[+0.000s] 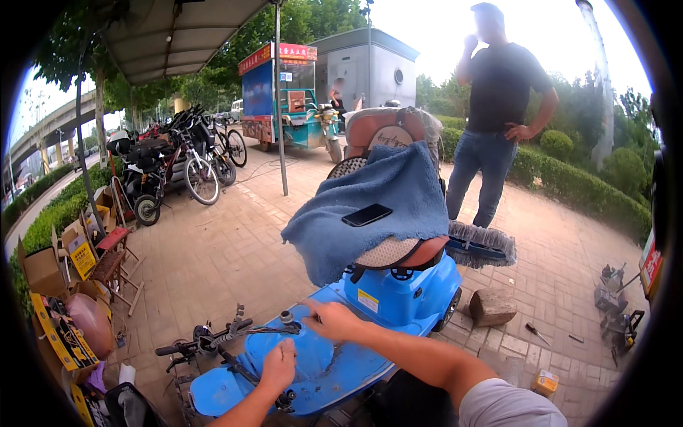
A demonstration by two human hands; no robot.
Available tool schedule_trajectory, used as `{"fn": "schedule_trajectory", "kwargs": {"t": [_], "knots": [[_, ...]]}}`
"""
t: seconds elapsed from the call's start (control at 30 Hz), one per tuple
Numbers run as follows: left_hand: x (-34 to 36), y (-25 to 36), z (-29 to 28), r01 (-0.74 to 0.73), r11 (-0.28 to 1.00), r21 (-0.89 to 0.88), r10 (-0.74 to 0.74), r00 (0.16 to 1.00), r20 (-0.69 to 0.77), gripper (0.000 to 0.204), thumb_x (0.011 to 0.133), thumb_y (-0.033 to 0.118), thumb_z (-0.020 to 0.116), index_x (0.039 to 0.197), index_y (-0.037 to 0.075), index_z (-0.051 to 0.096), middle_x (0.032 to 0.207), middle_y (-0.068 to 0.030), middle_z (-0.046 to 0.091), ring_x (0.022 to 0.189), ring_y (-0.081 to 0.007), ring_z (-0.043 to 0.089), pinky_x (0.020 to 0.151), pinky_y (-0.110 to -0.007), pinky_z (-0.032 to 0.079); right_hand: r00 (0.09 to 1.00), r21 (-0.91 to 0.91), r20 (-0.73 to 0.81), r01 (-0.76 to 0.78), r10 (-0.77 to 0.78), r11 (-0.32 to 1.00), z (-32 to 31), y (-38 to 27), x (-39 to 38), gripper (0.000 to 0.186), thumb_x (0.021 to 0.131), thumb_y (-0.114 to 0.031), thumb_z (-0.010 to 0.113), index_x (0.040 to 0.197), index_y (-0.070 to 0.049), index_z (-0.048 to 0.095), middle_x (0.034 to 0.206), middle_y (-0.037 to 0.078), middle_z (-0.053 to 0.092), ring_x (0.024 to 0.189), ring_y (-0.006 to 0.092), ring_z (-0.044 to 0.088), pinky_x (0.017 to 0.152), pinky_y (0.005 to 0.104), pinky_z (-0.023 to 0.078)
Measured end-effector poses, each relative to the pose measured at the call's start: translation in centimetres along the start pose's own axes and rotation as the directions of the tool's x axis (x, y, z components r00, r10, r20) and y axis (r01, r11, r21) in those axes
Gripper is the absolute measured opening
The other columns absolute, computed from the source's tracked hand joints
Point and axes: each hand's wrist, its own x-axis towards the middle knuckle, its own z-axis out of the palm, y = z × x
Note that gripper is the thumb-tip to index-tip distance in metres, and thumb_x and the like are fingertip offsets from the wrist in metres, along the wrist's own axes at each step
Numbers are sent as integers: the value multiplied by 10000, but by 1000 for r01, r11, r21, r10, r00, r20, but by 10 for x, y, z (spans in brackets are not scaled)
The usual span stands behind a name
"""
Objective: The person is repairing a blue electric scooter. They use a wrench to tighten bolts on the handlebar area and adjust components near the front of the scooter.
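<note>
Left grip (pixel 279 364) near the black tubular handlebar (pixel 169 350), right grip (pixel 331 321) over the blue plastic-bodied scooter (pixel 400 293); from here, I cannot tell whether either grasps anything.

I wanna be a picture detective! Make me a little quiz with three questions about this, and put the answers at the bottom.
1. True or false: the smartphone lies on the blue towel.
2. Which or which: at the blue scooter, is the person's left hand or right hand nearer the towel?
3. Fill in the blank: on the brick paving, to the right of the brown block in the picture, lies a tool called a ____.

Key:
1. True.
2. The right hand.
3. Screwdriver.
</note>
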Motion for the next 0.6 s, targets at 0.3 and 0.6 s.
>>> {"fn": "schedule_trajectory", "kwargs": {"t": [0.3, 0.6], "knots": [[-12, 16, -2, -5, 994, 111, -8, 994, 111, 505, 986, 427, 346, 787, 14, 558, 595, -40, 473, 575, -137, 471, 556, -307, 399, 656, 198, -750, 335, -78, 921, -102, -30, 21, 280, 912, -15, 498, 1187, -5, 550, 613, 11, 480, 562, 39, 431, 499, 207, 361], [8, 14, 6, 2, 994, 112, -10, 997, 71, 521, 995, 409, 305, 751, 9, 531, 615, -131, 546, 570, -279, 523, 565, -400, 409, 991, 169, -135, 40, -17, 985, 3, -9, 2, 249, 896, -211, 563, 1066, -38, 621, 791, 198, 642, 688, 326, 629, 588, 407, 475]]}}
